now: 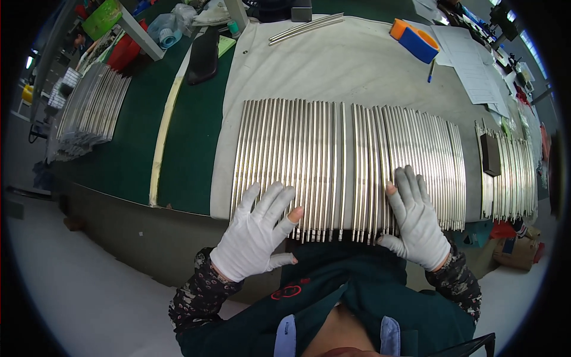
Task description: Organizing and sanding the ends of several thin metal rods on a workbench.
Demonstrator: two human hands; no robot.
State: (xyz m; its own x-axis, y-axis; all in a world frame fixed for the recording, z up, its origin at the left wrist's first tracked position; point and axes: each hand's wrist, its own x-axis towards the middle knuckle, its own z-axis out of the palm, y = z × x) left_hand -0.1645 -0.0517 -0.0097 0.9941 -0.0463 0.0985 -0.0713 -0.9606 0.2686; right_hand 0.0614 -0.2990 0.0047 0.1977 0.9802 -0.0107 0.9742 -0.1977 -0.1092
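Note:
A wide row of thin shiny metal rods lies side by side on the pale cloth, their near ends at the table's front edge. A narrow gap splits the row into a left and a right group, with one rod lying apart beside it. My left hand, in a white glove with bare fingertips showing, lies spread over the near ends of the left group. My right hand, gloved the same way, rests with fingers stretched out on the right group. Neither hand is wrapped round a rod.
More rods lie at the right with a dark block on them. Wrapped rods are stacked at the far left. A few loose rods, an orange and blue tape roll, a pen and a black case lie farther back.

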